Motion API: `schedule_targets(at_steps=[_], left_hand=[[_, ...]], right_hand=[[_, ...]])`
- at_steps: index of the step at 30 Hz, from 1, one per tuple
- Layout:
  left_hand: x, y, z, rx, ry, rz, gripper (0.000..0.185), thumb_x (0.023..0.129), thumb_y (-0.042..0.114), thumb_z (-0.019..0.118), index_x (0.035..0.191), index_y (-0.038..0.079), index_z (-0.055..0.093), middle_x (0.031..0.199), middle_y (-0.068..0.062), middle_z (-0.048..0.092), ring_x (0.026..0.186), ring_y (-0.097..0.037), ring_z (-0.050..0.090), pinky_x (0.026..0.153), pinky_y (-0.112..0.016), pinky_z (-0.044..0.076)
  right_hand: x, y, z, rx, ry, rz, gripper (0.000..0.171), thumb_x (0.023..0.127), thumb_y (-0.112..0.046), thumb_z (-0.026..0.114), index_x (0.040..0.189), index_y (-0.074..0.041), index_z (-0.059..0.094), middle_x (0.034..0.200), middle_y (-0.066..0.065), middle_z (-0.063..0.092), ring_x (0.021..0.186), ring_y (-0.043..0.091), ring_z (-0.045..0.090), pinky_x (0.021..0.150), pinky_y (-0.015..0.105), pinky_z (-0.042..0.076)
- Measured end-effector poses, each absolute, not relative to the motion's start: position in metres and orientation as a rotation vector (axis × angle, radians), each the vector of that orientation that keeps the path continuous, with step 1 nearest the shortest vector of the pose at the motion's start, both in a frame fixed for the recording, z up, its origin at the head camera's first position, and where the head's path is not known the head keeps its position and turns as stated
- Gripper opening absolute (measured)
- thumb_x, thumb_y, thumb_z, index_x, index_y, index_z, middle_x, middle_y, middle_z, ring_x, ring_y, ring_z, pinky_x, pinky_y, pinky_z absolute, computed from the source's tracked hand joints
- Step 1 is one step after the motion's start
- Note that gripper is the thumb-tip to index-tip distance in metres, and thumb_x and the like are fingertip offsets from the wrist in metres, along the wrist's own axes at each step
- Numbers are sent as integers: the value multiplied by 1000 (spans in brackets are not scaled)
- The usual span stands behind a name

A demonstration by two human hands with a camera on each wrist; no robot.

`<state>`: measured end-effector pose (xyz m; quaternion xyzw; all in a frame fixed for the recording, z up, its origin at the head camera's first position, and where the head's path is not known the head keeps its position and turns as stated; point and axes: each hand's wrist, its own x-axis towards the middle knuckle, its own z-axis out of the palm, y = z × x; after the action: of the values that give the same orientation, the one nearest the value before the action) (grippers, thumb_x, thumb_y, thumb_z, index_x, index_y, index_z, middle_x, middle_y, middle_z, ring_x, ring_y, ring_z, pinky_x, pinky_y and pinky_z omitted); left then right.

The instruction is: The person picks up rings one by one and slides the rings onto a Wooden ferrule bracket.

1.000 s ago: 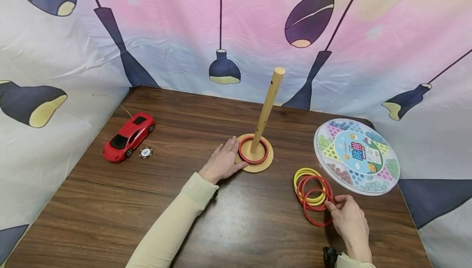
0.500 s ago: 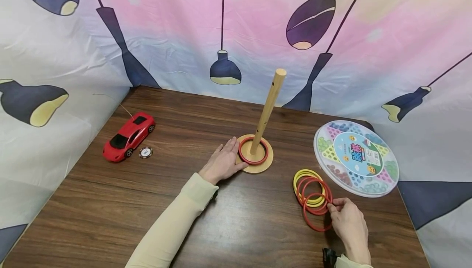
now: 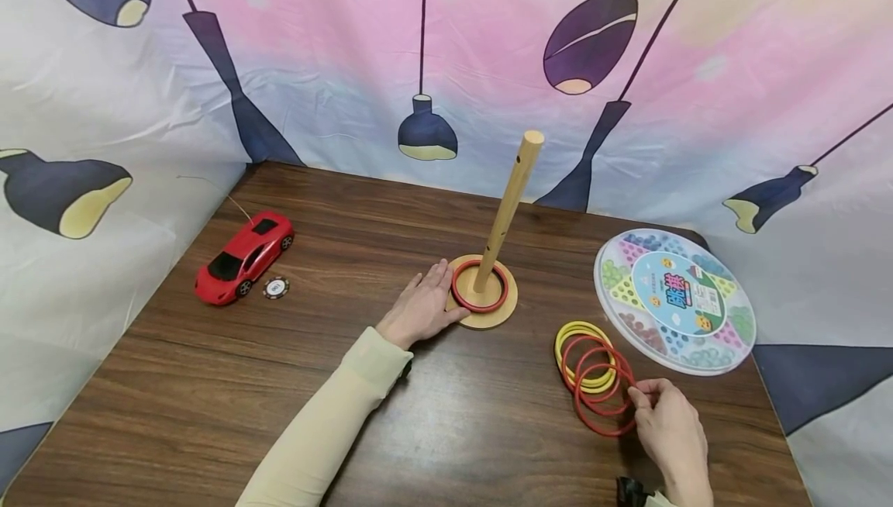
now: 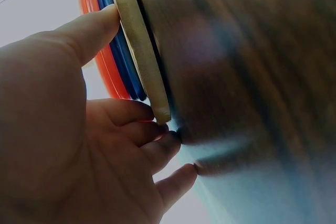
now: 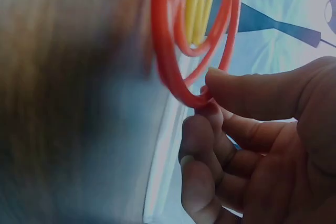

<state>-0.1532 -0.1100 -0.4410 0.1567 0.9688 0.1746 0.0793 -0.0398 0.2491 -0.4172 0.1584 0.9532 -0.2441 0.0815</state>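
A round wooden base (image 3: 512, 299) with an upright wooden peg (image 3: 510, 208) stands mid-table. Red rings (image 3: 481, 308) lie stacked round the peg's foot, and blue rings (image 4: 124, 66) show beneath them in the left wrist view. My left hand (image 3: 419, 308) rests against the base's left side, fingers extended and thumb at its near rim. To the right, yellow rings (image 3: 567, 330) lie in a pile, overlapped by loose red rings (image 3: 605, 432). Between thumb and index finger my right hand (image 3: 671, 431) pinches the edge of the red rings, seen close up in the right wrist view.
A round, clear-lidded marble board game (image 3: 677, 298) lies at the right, just beyond the right hand. On the left sit a red toy car (image 3: 246, 257) with a thin antenna and a poker chip (image 3: 276, 287). A printed cloth (image 3: 335, 65) hangs behind the table.
My right hand has shifted slightly right and toward me, drawing the pinched red rings out so they fan apart over the yellow ones. The left hand stays on the base.
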Motion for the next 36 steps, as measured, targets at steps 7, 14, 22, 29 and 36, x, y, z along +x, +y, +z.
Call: schedule_targets(at_steps=[7,14,22,29,36], left_hand=[[-153,-110,-441,473,2901,529,85,94,50,58,150,-6,27,157,-22,22,145,-29,21,116,-47,20],[-152,-110,-442,477,2907,526,85,94,50,59,150,-6,27,156,-22,23,145,-30,22,116,-47,21],[-152,-110,-442,483,2915,512,85,94,51,58,150,-6,27,156,-22,23,145,-30,23,116,-47,21],[-152,-110,-440,488,2921,505,85,94,50,58,150,-6,28,156,-22,24,145,-30,23,116,-48,22],[-152,-109,-440,465,2903,527,84,94,49,58,150,-6,27,157,-21,22,145,-29,21,116,-47,20]], right_hand=[[-38,251,-408,435,2828,-710,26,97,-29,57,102,-4,61,81,4,62,71,21,56,59,36,40],[-37,253,-390,335,2784,-817,34,99,-34,55,107,-1,61,84,5,61,71,18,51,61,31,39],[-42,244,-369,174,2885,-1063,39,97,-40,57,108,-3,63,85,7,62,68,11,52,57,25,42],[-57,227,-346,109,2827,-1538,28,97,-27,61,108,-2,61,83,3,66,71,9,59,61,20,49],[-77,203,-320,33,2504,-2226,19,92,-9,66,102,6,62,77,6,65,69,15,60,65,20,52]])
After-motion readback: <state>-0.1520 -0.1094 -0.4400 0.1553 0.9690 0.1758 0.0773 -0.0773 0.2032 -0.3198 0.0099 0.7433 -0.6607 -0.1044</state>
